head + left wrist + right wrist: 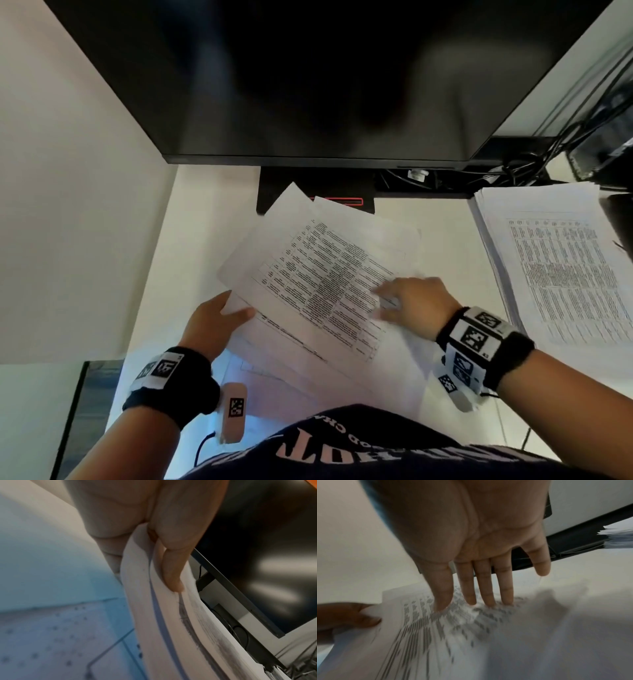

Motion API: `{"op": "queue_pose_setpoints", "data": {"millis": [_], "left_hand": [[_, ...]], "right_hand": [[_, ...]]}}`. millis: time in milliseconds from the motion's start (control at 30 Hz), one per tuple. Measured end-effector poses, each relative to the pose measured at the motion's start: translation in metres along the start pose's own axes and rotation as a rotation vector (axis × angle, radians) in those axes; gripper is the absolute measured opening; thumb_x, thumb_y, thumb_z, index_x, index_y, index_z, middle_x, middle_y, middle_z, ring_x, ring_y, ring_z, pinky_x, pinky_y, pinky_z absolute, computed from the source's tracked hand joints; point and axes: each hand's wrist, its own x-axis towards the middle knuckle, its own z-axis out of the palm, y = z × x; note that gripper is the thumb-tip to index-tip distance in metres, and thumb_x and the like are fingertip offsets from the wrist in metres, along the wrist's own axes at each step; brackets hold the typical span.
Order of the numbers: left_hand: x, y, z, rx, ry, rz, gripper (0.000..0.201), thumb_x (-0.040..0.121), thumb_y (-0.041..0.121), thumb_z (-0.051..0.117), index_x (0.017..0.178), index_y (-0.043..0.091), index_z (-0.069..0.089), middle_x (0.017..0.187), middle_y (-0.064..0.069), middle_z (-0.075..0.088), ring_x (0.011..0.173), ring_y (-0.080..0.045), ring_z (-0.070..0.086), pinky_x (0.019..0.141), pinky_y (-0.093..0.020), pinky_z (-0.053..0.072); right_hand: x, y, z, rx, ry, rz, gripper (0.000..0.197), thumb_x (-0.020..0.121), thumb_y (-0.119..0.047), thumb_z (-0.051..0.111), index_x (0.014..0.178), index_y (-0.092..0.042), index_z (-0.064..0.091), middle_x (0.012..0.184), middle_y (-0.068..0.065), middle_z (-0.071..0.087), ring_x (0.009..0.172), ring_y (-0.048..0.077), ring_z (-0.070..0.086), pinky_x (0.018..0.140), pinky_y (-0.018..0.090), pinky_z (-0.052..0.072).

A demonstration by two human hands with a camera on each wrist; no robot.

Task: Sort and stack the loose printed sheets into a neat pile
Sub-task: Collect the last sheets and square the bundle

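Note:
Several loose printed sheets (318, 284) lie fanned and askew on the white desk in front of me. My left hand (219, 318) pinches their near left edge, thumb on top and fingers beneath; in the left wrist view the thumb (173, 574) presses the curved paper edge (137, 588). My right hand (411, 305) lies flat on the printed top sheet (447, 626), straight fingertips (471, 596) touching the text. A tall stack of printed sheets (561, 274) stands at the right of the desk.
A dark monitor (274, 85) hangs over the back of the desk on a black stand base (274, 188). Tangled cables (548, 154) run at the back right. A wall (68, 171) borders the desk on the left.

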Motion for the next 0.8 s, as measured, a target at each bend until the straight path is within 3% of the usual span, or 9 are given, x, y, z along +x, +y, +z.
{"op": "queue_pose_setpoints", "data": {"millis": [133, 300, 333, 400, 467, 600, 667, 733, 800], "left_hand": [[0.0, 0.004, -0.004, 0.026, -0.048, 0.024, 0.009, 0.081, 0.016, 0.075, 0.085, 0.011, 0.069, 0.078, -0.001, 0.074, 0.076, -0.024, 0.068, 0.074, -0.033, 0.053], [-0.001, 0.013, -0.009, 0.017, -0.152, 0.082, 0.017, 0.077, 0.011, 0.078, 0.082, 0.024, 0.068, 0.067, 0.02, 0.071, 0.063, 0.005, 0.065, 0.057, -0.01, 0.047], [0.0, 0.012, -0.01, 0.031, -0.164, 0.101, 0.021, 0.076, 0.01, 0.079, 0.081, 0.027, 0.068, 0.064, 0.023, 0.07, 0.062, 0.007, 0.064, 0.056, -0.009, 0.047], [0.003, 0.012, -0.013, 0.07, -0.152, 0.122, 0.023, 0.07, 0.011, 0.083, 0.079, 0.026, 0.068, 0.064, 0.021, 0.07, 0.067, 0.001, 0.063, 0.061, -0.015, 0.049], [0.006, 0.011, -0.016, 0.072, -0.14, 0.127, 0.025, 0.072, 0.008, 0.081, 0.078, 0.027, 0.065, 0.063, 0.023, 0.069, 0.073, -0.008, 0.062, 0.066, -0.021, 0.047], [0.009, 0.013, -0.024, 0.038, -0.13, 0.18, 0.027, 0.086, 0.012, 0.067, 0.09, 0.039, 0.064, 0.077, 0.029, 0.07, 0.081, -0.004, 0.065, 0.074, -0.023, 0.048], [0.008, 0.018, -0.027, -0.016, -0.127, 0.202, 0.028, 0.086, 0.009, 0.066, 0.091, 0.037, 0.067, 0.08, 0.022, 0.073, 0.074, 0.001, 0.066, 0.075, -0.024, 0.048], [0.005, 0.026, -0.026, -0.036, -0.14, 0.224, 0.035, 0.086, 0.003, 0.064, 0.083, 0.037, 0.072, 0.076, 0.018, 0.073, 0.067, 0.005, 0.063, 0.07, -0.019, 0.047], [0.001, 0.038, -0.024, -0.029, -0.191, 0.255, 0.042, 0.082, -0.002, 0.063, 0.072, 0.039, 0.073, 0.071, 0.016, 0.071, 0.063, 0.006, 0.061, 0.062, -0.012, 0.046]], "right_hand": [[0.021, -0.002, -0.023, 0.354, 0.348, 0.093, 0.064, 0.084, -0.044, 0.064, 0.141, -0.029, 0.039, 0.139, 0.001, 0.049, 0.127, 0.022, 0.046, 0.107, 0.044, 0.036], [0.047, -0.008, -0.032, 0.396, 0.292, 0.208, 0.07, 0.074, -0.049, 0.072, 0.135, -0.029, 0.043, 0.13, -0.001, 0.056, 0.121, 0.022, 0.05, 0.103, 0.048, 0.039], [0.051, -0.01, -0.03, 0.342, 0.274, 0.214, 0.06, 0.076, -0.051, 0.07, 0.127, -0.028, 0.05, 0.125, 0.0, 0.057, 0.117, 0.022, 0.052, 0.102, 0.048, 0.039], [0.055, -0.012, -0.027, 0.292, 0.271, 0.213, 0.022, 0.08, -0.049, 0.066, 0.086, -0.033, 0.054, 0.104, 0.0, 0.057, 0.102, 0.021, 0.053, 0.097, 0.044, 0.04], [0.053, -0.01, -0.026, 0.399, 0.268, 0.182, 0.027, 0.083, -0.041, 0.066, 0.069, -0.033, 0.044, 0.085, -0.006, 0.052, 0.088, 0.02, 0.052, 0.087, 0.037, 0.043], [0.043, 0.005, -0.039, 0.433, 0.266, 0.176, 0.031, 0.087, -0.031, 0.064, 0.067, -0.025, 0.042, 0.064, -0.004, 0.048, 0.064, 0.016, 0.047, 0.056, 0.026, 0.034], [0.039, 0.008, -0.044, 0.418, 0.247, 0.153, 0.033, 0.086, -0.028, 0.066, 0.066, -0.025, 0.041, 0.064, -0.005, 0.047, 0.065, 0.017, 0.046, 0.055, 0.025, 0.032], [0.036, 0.005, -0.045, 0.476, 0.249, 0.126, 0.019, 0.085, -0.028, 0.068, 0.088, -0.024, 0.049, 0.08, -0.006, 0.057, 0.076, 0.016, 0.054, 0.064, 0.025, 0.039], [0.032, -0.004, -0.045, 0.549, 0.214, 0.087, 0.044, 0.081, -0.029, 0.072, 0.113, -0.029, 0.042, 0.092, -0.018, 0.054, 0.08, 0.005, 0.054, 0.069, 0.022, 0.041]]}}
